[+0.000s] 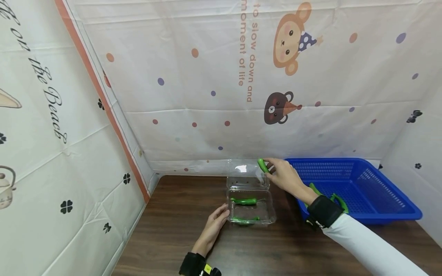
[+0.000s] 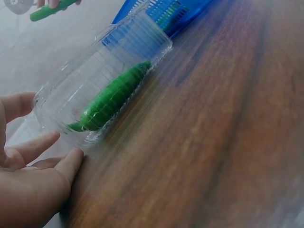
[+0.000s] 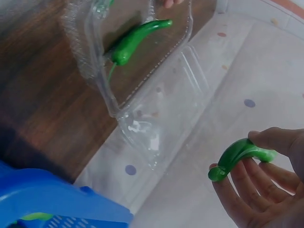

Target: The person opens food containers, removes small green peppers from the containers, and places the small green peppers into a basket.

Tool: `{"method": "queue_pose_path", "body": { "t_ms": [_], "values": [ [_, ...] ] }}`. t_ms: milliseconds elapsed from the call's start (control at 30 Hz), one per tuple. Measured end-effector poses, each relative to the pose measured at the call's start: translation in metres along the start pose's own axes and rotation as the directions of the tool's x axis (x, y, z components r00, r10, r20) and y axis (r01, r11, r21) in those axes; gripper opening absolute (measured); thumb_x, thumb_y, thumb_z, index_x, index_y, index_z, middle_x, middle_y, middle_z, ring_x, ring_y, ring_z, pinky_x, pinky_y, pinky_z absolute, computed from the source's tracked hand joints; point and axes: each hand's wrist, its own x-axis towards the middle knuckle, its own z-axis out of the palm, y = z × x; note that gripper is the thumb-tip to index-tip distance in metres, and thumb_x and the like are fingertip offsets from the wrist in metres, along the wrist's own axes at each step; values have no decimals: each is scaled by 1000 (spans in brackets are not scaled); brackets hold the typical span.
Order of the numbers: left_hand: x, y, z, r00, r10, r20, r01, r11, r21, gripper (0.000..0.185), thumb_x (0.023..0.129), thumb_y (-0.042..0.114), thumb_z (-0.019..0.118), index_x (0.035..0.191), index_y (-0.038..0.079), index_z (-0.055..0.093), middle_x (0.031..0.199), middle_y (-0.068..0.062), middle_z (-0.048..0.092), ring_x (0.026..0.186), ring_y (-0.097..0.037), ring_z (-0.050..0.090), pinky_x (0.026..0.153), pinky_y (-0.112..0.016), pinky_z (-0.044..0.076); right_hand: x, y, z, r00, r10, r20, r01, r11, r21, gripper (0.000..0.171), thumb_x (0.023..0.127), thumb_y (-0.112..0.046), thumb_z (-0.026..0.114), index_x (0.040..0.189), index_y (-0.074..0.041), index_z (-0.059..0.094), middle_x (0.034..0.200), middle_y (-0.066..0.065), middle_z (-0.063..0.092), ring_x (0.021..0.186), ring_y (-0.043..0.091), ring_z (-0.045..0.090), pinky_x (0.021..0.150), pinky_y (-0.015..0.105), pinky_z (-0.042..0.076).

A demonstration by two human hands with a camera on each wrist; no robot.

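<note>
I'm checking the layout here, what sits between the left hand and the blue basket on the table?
In the head view, the clear plastic clamshell box sits between the left hand and the blue basket, with two green peppers inside; bare table otherwise.

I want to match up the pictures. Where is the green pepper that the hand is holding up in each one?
Head: the held pepper is at centre, pinched by the right hand above the clear box.
Left wrist: top left corner.
Right wrist: lower right, in the fingers.
Shared landmark: the clear box.
</note>
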Motion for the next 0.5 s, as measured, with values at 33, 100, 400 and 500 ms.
{"method": "queue_pose_path", "body": {
  "t_ms": [33, 100, 400, 500],
  "values": [
    [0, 0, 0, 1000, -1, 1, 1, 1000, 3, 66, 107, 31, 55, 158, -2, 31, 167, -25, 25, 156, -41, 23, 128, -53, 29, 1, -1, -1, 1000, -1, -2, 1, 1000, -1, 51, 88, -3, 77, 136, 1, 62, 108, 21, 73, 85, 29, 75, 64, 38, 64],
    [0, 1, 0, 1000, -2, 3, 2, 1000, 1, 66, 107, 32, 55, 158, -2, 31, 167, -24, 25, 156, -40, 23, 128, -53, 29, 3, -1, -2, 1000, -1, -6, 1, 1000, -2, 51, 88, -3, 77, 136, 1, 62, 108, 21, 73, 85, 29, 75, 65, 39, 64],
    [1, 1, 1, 1000, -11, -11, 11, 1000, 2, 66, 106, 31, 56, 158, -2, 32, 166, -25, 26, 155, -41, 24, 128, -53, 29, 2, -1, -6, 1000, 0, -15, -1, 1000, -11, 51, 88, -3, 77, 137, 1, 61, 105, 21, 74, 85, 30, 75, 64, 39, 64],
    [0, 1, 0, 1000, -9, -9, 9, 1000, 4, 66, 107, 31, 55, 158, -2, 31, 166, -25, 26, 155, -41, 24, 128, -53, 29, 1, 1, -9, 1000, 5, -23, -5, 1000, -11, 51, 88, -2, 77, 136, 2, 61, 105, 22, 74, 85, 32, 75, 65, 40, 64]
  ]
}}
